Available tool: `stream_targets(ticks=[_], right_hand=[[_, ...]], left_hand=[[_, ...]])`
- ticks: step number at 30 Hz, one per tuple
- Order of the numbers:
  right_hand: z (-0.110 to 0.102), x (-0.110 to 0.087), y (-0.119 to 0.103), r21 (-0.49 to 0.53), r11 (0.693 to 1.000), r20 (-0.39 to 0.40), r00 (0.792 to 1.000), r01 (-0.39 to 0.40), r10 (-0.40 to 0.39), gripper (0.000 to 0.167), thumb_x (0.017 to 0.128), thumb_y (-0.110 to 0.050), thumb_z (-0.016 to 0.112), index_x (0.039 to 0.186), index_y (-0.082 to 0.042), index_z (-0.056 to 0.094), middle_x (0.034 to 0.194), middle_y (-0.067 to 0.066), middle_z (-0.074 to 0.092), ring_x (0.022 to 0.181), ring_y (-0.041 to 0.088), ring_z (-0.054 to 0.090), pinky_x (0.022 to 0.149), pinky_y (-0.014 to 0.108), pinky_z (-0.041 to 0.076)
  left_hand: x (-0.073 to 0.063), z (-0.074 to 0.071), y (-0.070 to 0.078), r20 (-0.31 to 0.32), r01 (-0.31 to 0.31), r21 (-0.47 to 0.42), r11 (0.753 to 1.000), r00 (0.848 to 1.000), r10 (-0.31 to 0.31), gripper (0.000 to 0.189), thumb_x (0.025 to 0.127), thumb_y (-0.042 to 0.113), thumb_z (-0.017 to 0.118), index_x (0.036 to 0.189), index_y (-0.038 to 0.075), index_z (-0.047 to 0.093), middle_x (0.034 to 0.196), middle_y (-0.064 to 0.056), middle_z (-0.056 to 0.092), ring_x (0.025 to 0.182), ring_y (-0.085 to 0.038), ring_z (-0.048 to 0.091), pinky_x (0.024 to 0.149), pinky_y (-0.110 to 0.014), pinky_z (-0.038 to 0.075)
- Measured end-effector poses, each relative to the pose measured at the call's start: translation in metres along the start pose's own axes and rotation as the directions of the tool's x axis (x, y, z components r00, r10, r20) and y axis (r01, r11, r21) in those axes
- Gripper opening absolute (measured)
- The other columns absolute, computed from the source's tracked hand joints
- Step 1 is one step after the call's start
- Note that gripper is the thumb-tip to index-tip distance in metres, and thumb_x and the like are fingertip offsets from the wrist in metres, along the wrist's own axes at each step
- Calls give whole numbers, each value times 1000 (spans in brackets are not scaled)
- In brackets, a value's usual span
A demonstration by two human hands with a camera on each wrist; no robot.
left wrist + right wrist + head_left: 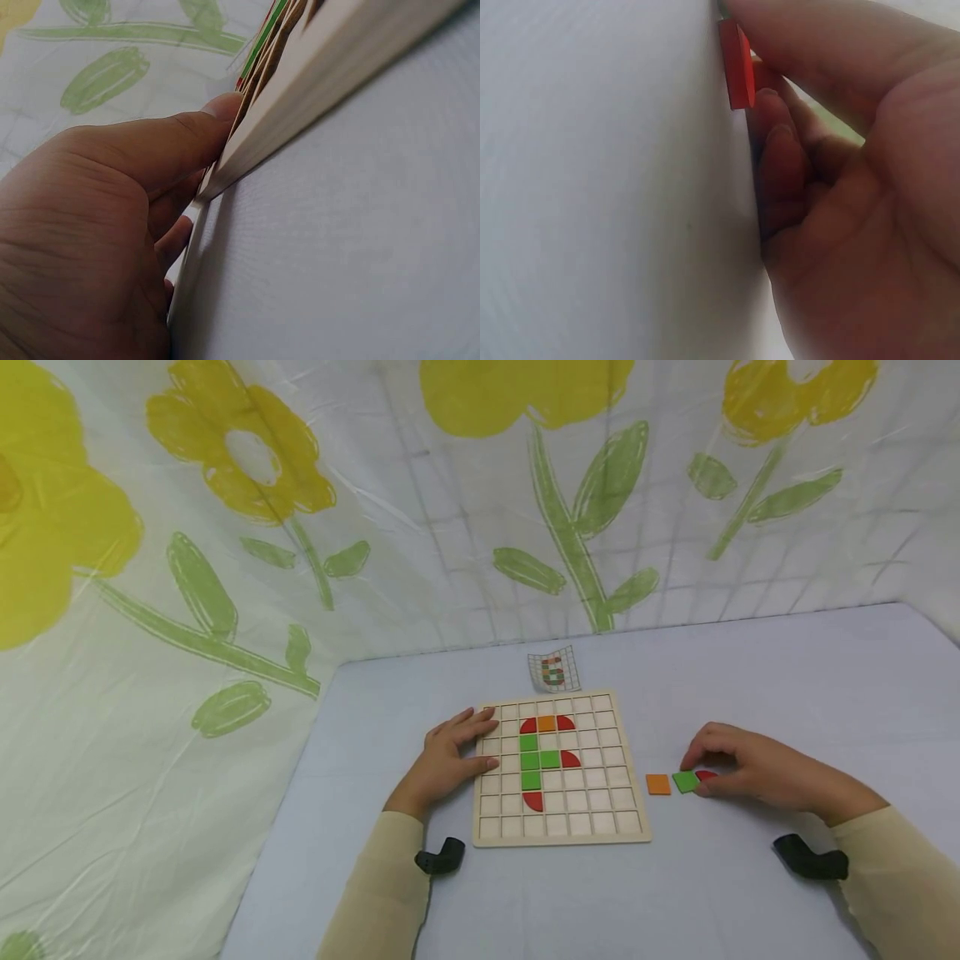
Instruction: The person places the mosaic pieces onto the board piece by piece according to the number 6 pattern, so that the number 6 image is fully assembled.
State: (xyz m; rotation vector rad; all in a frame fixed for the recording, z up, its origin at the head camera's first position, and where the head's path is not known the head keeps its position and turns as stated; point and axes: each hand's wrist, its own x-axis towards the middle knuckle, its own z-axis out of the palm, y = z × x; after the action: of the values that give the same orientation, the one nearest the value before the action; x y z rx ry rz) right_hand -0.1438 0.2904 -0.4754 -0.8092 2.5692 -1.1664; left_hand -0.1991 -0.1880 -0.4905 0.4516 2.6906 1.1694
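My left hand (pixel 447 760) rests on the left edge of a wooden grid board (pixel 558 841), fingers spread onto its top. In the left wrist view the thumb (pixel 180 142) lies over the board's rim. On the board sit green squares (pixel 529 761), an orange square (pixel 546 723) and red quarter-round tiles (pixel 570 759). Right of the board, my right hand (pixel 757 770) pinches a green square tile (pixel 685 782) between thumb and forefinger, low at the table. A red tile (pixel 739 66) lies partly hidden under this hand. Left of the green tile lies a loose orange square (pixel 658 784).
A small paper card (pixel 554 671) with a printed coloured grid pattern lies behind the board, its corners curling up. A white cloth (pixel 585 902) covers the table. A flower-printed curtain (pixel 450 568) hangs along the back and left sides.
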Motion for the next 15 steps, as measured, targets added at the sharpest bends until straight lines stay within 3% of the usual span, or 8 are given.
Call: stream_targets(ticks=[15], right_hand=[[4, 5, -9, 59, 989, -10, 991, -133, 134, 24, 91, -20, 91, 105, -19, 72, 111, -4, 70, 104, 12, 66, 90, 25, 55]], left_hand=[[-1, -1, 2, 7, -17, -3, 1000, 1000, 17, 65, 93, 32, 89, 154, 21, 66, 164, 25, 45, 161, -11, 19, 127, -54, 11]])
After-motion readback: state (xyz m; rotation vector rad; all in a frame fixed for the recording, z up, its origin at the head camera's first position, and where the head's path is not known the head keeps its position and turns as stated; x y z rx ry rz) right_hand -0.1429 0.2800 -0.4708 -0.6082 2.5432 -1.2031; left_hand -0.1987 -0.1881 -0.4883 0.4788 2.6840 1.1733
